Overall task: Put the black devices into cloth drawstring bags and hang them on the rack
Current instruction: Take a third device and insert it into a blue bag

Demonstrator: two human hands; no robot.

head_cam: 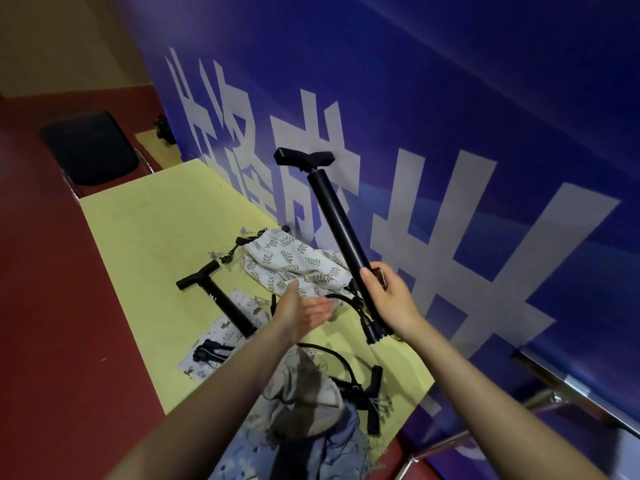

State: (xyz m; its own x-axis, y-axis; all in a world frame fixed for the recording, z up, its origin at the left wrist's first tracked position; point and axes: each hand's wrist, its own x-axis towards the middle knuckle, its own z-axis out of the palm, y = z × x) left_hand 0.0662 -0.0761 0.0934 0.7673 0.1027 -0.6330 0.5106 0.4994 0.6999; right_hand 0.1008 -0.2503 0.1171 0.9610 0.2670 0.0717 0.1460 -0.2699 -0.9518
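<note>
Above the yellow table (145, 237), right hand (391, 299) grips a black pump (341, 223) near its lower end, left hand (304, 310) open with fingers straight; a second pump (218, 299) lies unbagged beside the leaf-print bags (291, 261), so bagging and hanging apparently all remain.

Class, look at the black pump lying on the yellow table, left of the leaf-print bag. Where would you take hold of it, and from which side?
Probably grip the lying pump round mid-barrel, from above. The barrel lies flat and bare; its T-handle end points away, its near end rests on a printed cloth bag. The open left hand is nearest.
</note>
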